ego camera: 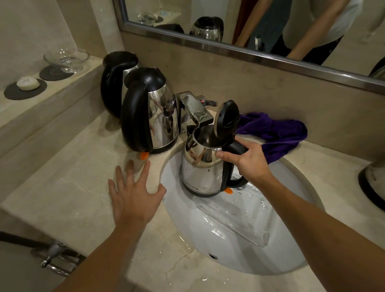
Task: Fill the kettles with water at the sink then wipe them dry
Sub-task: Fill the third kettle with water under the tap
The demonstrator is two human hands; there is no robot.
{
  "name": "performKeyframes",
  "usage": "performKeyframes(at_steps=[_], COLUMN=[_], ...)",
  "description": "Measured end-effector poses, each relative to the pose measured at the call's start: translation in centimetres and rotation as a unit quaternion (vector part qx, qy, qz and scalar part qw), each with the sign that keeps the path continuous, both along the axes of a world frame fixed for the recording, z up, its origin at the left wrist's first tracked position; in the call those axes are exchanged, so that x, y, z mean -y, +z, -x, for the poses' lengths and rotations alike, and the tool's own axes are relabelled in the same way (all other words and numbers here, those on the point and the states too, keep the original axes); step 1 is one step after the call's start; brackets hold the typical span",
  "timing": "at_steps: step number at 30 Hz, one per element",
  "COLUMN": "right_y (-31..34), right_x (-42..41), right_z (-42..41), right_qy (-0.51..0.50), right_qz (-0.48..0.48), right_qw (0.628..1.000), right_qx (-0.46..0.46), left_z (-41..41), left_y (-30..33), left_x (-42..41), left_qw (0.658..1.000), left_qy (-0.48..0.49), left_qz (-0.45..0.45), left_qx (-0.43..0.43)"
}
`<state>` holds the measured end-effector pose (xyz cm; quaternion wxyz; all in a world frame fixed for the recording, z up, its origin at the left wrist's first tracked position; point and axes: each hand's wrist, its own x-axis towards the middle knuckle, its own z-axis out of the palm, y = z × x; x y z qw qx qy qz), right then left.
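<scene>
Right hand [247, 162] wrapped round the black handle of an open kettle [204, 169], thumb along the steel rim, lid [227, 116] flipped up. Held upright inside the sink [293, 249] at about 12 o'clock of the basin, mouth just below the tap [195, 108] spout. Orange switch [229, 190] at the handle foot, toward 5 o'clock of the body.

Left hand [134, 194] flat on the worktop [66, 196], fingers spread and straight, gripping nothing, thumb at the sink edge, fingertips toward 12 o'clock.

Second kettle [152, 111], lid down, standing on the worktop at 10 o'clock of the held one, just beside the tap, handle facing the camera, orange switch at its base. Third kettle [116, 82] directly behind it at 11 o'clock, mostly hidden, touching or nearly so; cannot tell which. Fourth kettle [381, 182] cut by the frame edge at 3 o'clock.

Purple cloth [278, 135] bunched on the worktop at 1 o'clock of the held kettle, one corner draped over the sink rim behind the right hand.

On the ledge [0, 98] at 9 o'clock: soap [28, 83] on a dark coaster, glass dish [66, 58] on another. Mirror [262, 19] above, showing arms and kettles reflected.
</scene>
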<state>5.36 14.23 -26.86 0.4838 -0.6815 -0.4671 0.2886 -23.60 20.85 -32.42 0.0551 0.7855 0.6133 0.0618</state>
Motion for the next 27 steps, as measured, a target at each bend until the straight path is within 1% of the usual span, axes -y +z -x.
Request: performKeyframes(at_steps=[27], right_y=[-0.38], right_x=[-0.17], right_z=[-0.2], right_qy=[-0.014], right_qz=[0.012], right_qw=[1.0], right_qx=[-0.003], left_z=[-0.08], left_y=[0.08], left_x=[0.03], left_qw=[1.0], left_qy=[0.005], left_qz=[0.005], left_qx=[-0.006])
